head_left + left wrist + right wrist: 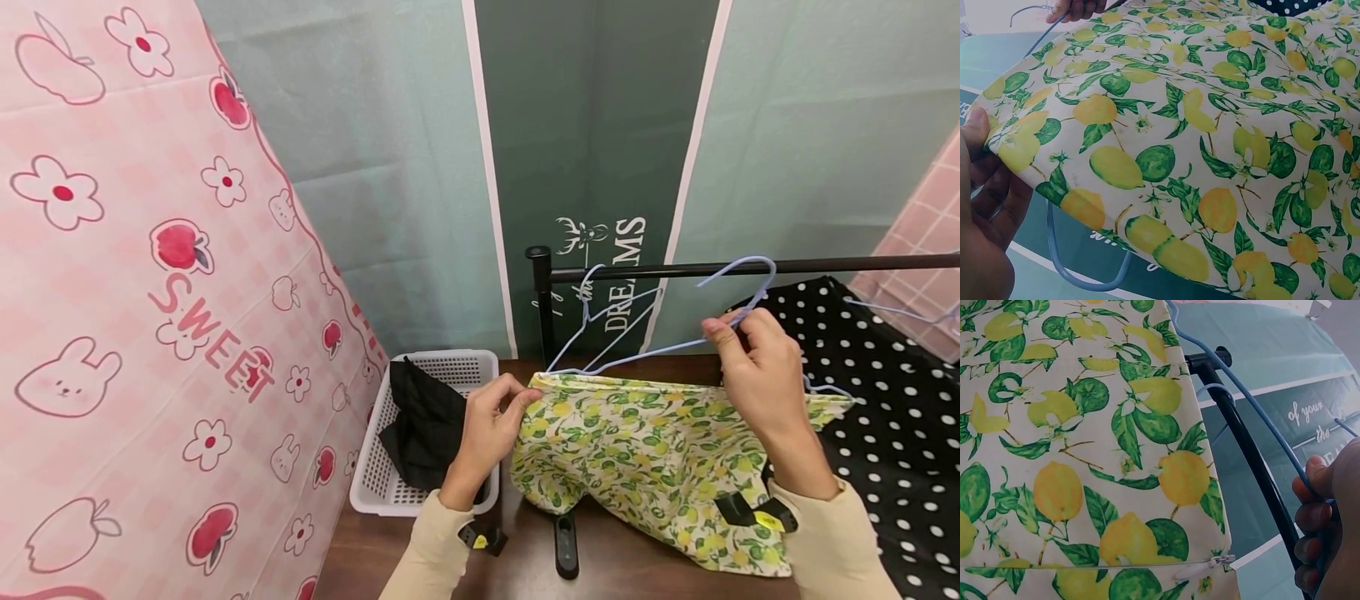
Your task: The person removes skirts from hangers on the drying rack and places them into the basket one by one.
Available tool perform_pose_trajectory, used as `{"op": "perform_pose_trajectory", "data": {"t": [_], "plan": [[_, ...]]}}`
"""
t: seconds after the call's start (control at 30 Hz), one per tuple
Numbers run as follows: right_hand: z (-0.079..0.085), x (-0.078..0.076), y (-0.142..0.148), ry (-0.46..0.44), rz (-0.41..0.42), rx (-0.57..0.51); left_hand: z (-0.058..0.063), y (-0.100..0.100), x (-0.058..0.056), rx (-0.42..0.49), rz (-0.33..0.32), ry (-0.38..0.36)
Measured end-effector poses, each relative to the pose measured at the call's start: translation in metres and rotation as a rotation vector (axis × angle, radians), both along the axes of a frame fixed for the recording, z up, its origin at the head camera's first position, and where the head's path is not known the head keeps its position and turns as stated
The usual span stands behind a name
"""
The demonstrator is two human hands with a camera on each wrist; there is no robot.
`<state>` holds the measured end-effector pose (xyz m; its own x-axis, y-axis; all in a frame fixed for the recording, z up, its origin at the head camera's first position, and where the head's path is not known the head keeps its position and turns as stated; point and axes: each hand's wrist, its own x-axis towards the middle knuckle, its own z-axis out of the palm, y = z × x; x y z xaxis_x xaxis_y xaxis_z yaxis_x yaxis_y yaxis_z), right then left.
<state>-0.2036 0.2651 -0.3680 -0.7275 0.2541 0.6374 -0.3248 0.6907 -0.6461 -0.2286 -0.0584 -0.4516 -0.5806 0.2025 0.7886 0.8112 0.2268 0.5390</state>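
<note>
A lemon-print skirt [637, 442] with a small zip puller [1219, 561] at one edge hangs spread over the table. My left hand [491, 425] pinches its upper left corner between thumb and fingers. With my right hand [761, 367] I grip a light blue hanger [652, 352] just under its hook, which is level with the rail in the head view. The hanger's left arm runs down to the skirt's top edge near my left hand. Part of the hanger is hidden behind the skirt and right hand.
A black rail [825, 267] crosses behind, with another blue hanger [626, 333] on its left end. Black polka-dot cloth [870, 433] hangs at right. A white basket [367, 492] holds black cloth [427, 417]. The rack's black foot [567, 550] stands on the wooden table [630, 567].
</note>
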Motion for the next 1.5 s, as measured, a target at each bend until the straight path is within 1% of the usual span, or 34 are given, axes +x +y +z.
{"op": "perform_pose_trajectory", "data": {"t": [0.23,0.5,0.67,0.87,1.0,1.07,1.17,1.23,1.4,1.43,1.5], "plan": [[0.000,-0.001,0.000,0.000,0.000,-0.012,0.001,0.001,0.001,-0.009,-0.008,0.005],[0.001,-0.002,-0.001,0.016,0.017,-0.022,0.000,0.002,0.003,0.023,-0.053,-0.033],[0.000,-0.003,-0.001,0.013,0.009,-0.027,0.000,0.003,0.002,0.043,-0.077,-0.023],[-0.001,-0.003,0.001,-0.006,-0.013,-0.033,0.000,0.004,0.002,0.053,-0.082,-0.016],[-0.001,-0.003,0.001,-0.008,-0.019,-0.040,-0.001,0.004,0.002,0.059,-0.081,-0.029],[-0.001,-0.003,0.003,-0.001,0.010,-0.042,0.000,0.004,0.002,0.052,-0.067,-0.042],[-0.001,-0.003,0.009,-0.014,0.080,-0.031,0.001,0.001,0.002,0.037,-0.051,-0.080],[-0.001,-0.002,0.013,-0.042,0.127,-0.030,0.002,-0.001,0.002,0.027,-0.054,-0.105],[0.001,0.001,0.014,-0.114,0.189,-0.023,0.004,-0.002,0.003,0.043,-0.073,-0.189],[0.001,0.001,0.014,-0.123,0.205,-0.014,0.005,-0.001,0.003,0.050,-0.071,-0.210],[0.002,0.002,0.015,-0.143,0.237,0.008,0.006,-0.001,0.004,0.055,-0.054,-0.223]]}}
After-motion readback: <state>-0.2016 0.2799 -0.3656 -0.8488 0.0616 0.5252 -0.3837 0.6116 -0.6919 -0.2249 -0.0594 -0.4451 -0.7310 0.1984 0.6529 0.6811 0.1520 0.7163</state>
